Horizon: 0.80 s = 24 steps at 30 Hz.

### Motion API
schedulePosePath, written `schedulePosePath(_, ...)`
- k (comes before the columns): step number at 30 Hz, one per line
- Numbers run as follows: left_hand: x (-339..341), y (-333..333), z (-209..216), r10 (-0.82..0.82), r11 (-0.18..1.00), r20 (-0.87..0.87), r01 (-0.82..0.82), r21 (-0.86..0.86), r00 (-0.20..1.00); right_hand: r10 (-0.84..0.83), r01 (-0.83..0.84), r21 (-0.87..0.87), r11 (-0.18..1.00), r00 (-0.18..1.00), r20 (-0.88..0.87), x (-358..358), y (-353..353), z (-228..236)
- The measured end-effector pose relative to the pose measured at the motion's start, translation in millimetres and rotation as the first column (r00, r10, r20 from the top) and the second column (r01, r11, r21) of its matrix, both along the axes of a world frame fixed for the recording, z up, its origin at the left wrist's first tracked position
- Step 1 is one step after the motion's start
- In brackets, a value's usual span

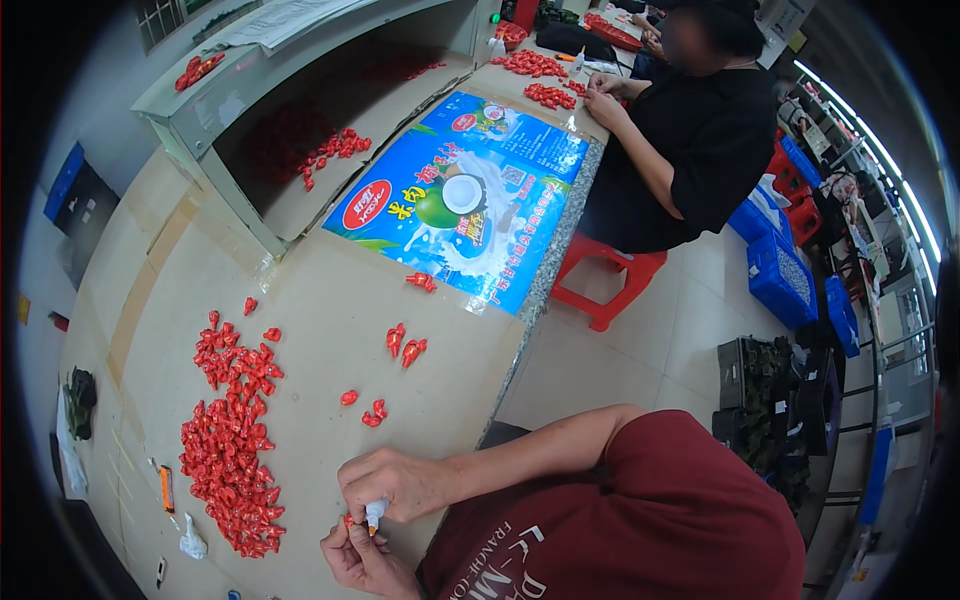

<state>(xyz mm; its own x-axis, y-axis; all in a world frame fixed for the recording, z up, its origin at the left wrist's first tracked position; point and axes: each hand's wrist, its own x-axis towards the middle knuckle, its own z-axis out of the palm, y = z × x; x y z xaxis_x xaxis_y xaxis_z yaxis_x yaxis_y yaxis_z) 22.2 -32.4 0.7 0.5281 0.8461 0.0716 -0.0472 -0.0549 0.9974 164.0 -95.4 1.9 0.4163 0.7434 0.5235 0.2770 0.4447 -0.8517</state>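
My right hand (393,484) is closed around a small white squeeze bottle (375,510) with an orange-brown tip, which points down. Just below it, my left hand (366,562) pinches a small glossy red piece (349,521), mostly hidden by the fingers. Bottle tip and left fingertips are close together; whether they touch I cannot tell. Left of my hands lies a long heap of similar knobbly red pieces (232,465). Between heap and table edge, a few red pieces (374,413) lie apart, with a pair (406,345) farther up.
A blue printed sheet (470,200) is taped to the table (320,330) beside a grey shelf (200,150). An orange cutter (167,489) and crumpled white wad (193,540) lie left of the heap. A co-worker (690,140) sits beyond, on a red stool (610,275).
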Motion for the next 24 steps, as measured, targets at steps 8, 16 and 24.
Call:
schedulePosePath(8,-0.3,0.2,-2.8,0.011,1.000,0.008,-0.011,0.005,1.000,-0.006,0.006,0.013,1.000,1.000,0.012,1.2,-0.7,2.1)
schedulePosePath(16,-0.1,0.6,-3.8,0.000,1.000,0.039,0.000,0.001,0.999,0.000,0.000,0.006,1.000,1.000,0.002,1.7,-1.1,4.0)
schedulePosePath(24,3.1,-2.6,2.4,0.033,0.999,0.032,-0.033,-0.011,0.999,0.018,-0.018,-0.009,1.000,1.000,-0.011,1.0,-0.3,1.8)
